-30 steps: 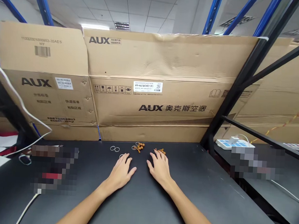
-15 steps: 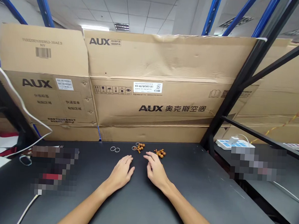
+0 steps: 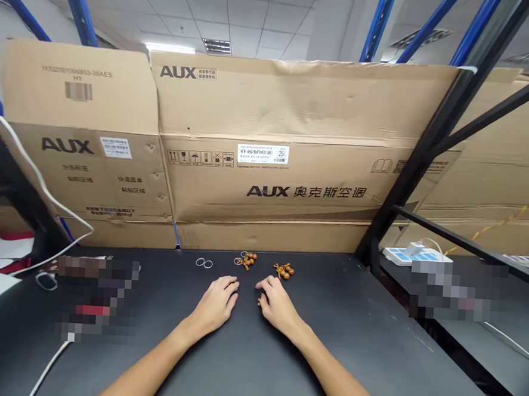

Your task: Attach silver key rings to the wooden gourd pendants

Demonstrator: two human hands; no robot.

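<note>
My left hand [image 3: 217, 304] is over the black table, its thumb and fingers closed on something small and pale, perhaps a metal ring. My right hand [image 3: 278, 306] is closed too, with a small orange-brown piece [image 3: 259, 302] showing under its fingertips. Beyond the right hand lies a cluster of orange-brown beaded pendants [image 3: 284, 271]. Farther left, more such pendants [image 3: 248, 260] lie with metal rings attached or touching; which, I cannot tell. Two loose metal rings [image 3: 204, 263] lie side by side beyond my left hand.
Large cardboard sheets [image 3: 269, 120] stand along the back edge of the black table [image 3: 235, 375]. Blurred-out items and a white cable [image 3: 48, 367] are at the left. A black metal frame [image 3: 410, 159] rises at the right, beside a power strip [image 3: 399, 256].
Both hands have drawn slightly back from the pendants and their fingers have closed. A small orange-brown piece now shows at my right fingertips.
</note>
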